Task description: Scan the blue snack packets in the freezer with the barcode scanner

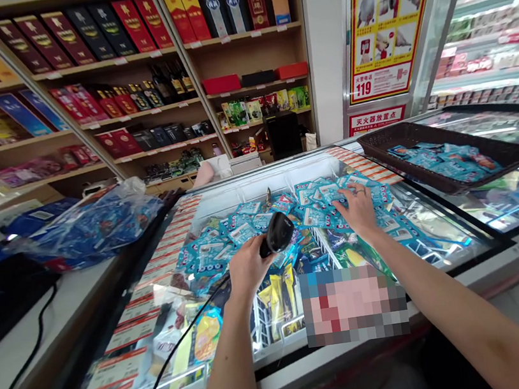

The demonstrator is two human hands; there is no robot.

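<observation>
My left hand (248,267) is closed around the handle of a black barcode scanner (280,233), its head tilted over a spread of packets. A black cable runs from the scanner down to the lower left. Many small blue packets (210,253) lie scattered over the glass top of a chest freezer (271,386). My right hand (359,209) rests on the packets at the right of the spread, fingers apart and bent, the tips touching them. Whether those fingertips pinch a packet I cannot make out.
A brown plastic tray (460,178) with more blue packets stands on the freezer's right. At left, a clear plastic bag (96,233) of blue packets lies on a counter (76,304). Shelves (125,60) of boxes stand behind. A pixelated patch hides part of the freezer front.
</observation>
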